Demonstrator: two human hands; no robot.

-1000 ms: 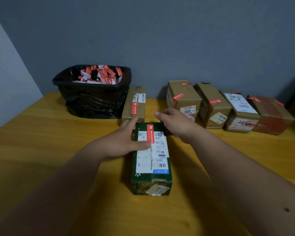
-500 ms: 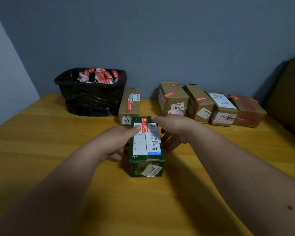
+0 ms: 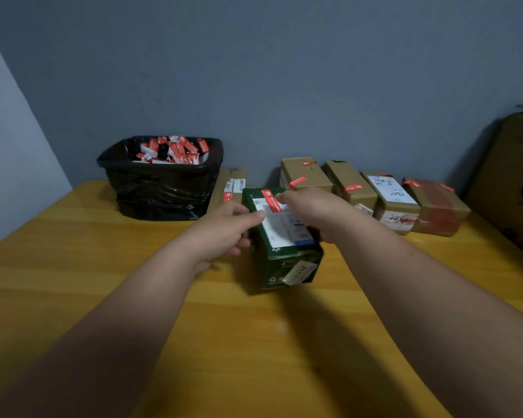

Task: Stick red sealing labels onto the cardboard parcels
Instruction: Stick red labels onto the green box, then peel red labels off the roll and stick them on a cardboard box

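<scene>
- Gripping the green box (image 3: pixel 280 236) with both hands: left hand (image 3: pixel 224 229) wrapping its left side, thumb on top; right hand (image 3: pixel 313 211) curling round the right side.
- Box is sitting mid-bench, tilted, near end facing me.
- Red label (image 3: pixel 271 200) is lying across the far top edge, over the white shipping sticker.
- Judging it light and stiff: rigid cardboard, square edges, glossy print, a bit slippery. Holding by the long sides is looking best; the peeling tag on the near end is a poor grip.
- Brown parcels (image 3: pixel 372 194) are lining the back edge, matte, taped, labelled.
- Bin (image 3: pixel 160 188) at the back left, crinkly black liner, holding label scraps.
</scene>
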